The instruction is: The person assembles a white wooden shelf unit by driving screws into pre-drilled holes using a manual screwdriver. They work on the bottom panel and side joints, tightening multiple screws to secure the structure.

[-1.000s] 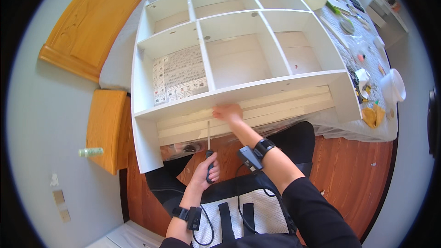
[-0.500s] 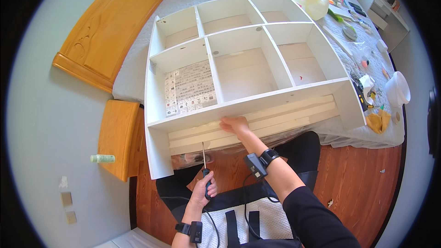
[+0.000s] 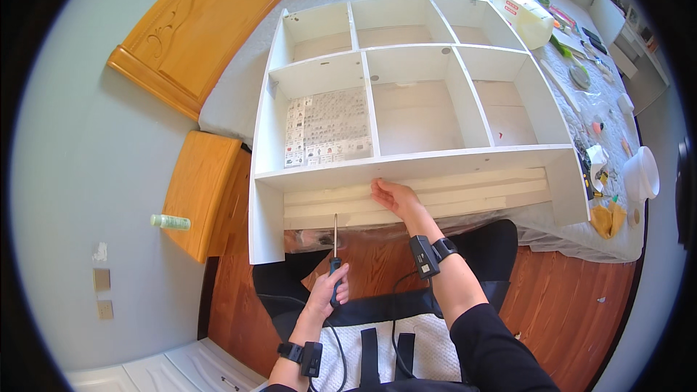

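My left hand (image 3: 329, 292) is wrapped round the dark handle of a screwdriver (image 3: 335, 252), its metal shaft pointing up and away from me toward the lower panel. The white cubby shelf unit (image 3: 417, 162) lies on its back with its base end facing me. Just under the crossboard at that end is my right hand (image 3: 396, 197), its fingers drawn together near pale flat strips (image 3: 481, 192). Whatever is between those fingers is too small or hidden to make out. A printed sheet (image 3: 328, 128) lies in one left compartment.
The unit rests on a bed with a pale quilted cover (image 3: 245, 65). To its right lie a white tub (image 3: 640, 174), yellow-brown gloves (image 3: 608, 220), a pale jug (image 3: 524, 17) and several small tools. At left, a green bottle (image 3: 171, 222) lies on a wooden nightstand (image 3: 200, 196).
The view has shifted, so the shelf unit sits further right and a little lower in the picture. Both hands keep about the same places by the unit, the screwdriver still in my left.
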`<state>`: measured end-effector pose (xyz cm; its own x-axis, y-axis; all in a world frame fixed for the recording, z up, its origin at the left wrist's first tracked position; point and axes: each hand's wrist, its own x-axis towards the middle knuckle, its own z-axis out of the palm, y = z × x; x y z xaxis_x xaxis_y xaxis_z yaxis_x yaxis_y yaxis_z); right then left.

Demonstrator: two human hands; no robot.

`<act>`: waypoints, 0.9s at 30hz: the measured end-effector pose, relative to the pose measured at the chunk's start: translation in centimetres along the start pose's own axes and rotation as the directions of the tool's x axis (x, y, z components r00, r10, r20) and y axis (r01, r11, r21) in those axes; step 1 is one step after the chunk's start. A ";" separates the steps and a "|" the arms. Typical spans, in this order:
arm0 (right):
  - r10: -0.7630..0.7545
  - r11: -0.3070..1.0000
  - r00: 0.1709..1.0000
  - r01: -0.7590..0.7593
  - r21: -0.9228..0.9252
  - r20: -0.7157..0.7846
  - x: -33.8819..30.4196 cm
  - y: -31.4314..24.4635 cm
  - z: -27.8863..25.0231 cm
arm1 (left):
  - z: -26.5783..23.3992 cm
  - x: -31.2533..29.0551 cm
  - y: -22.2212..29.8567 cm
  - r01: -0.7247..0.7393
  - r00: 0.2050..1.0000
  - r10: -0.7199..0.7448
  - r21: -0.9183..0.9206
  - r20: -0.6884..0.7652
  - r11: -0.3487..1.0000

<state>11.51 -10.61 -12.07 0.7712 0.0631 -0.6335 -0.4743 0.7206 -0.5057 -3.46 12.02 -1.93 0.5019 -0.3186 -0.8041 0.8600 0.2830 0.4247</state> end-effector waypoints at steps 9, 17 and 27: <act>-0.158 0.969 0.978 0.127 -0.214 -0.138 -1.1 1.5 2.2 | -0.2 -0.3 0.5 -0.056 0.996 0.059 0.040 -0.072 0.998; 0.069 0.954 0.997 -0.079 0.288 0.043 -1.5 0.2 0.7 | -0.1 -0.3 0.2 -0.043 0.997 0.045 0.026 -0.055 0.999; -0.519 0.549 0.830 0.141 -0.824 -0.204 -2.8 0.7 3.3 | 0.8 -0.1 0.3 -0.084 0.979 0.115 0.180 -0.170 0.980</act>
<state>10.42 -7.99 -8.67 0.7997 -0.4622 -0.3832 -0.5018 -0.1640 -0.8493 -3.22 11.45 -1.38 0.5744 -0.1258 -0.8088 0.8174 0.1408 0.5586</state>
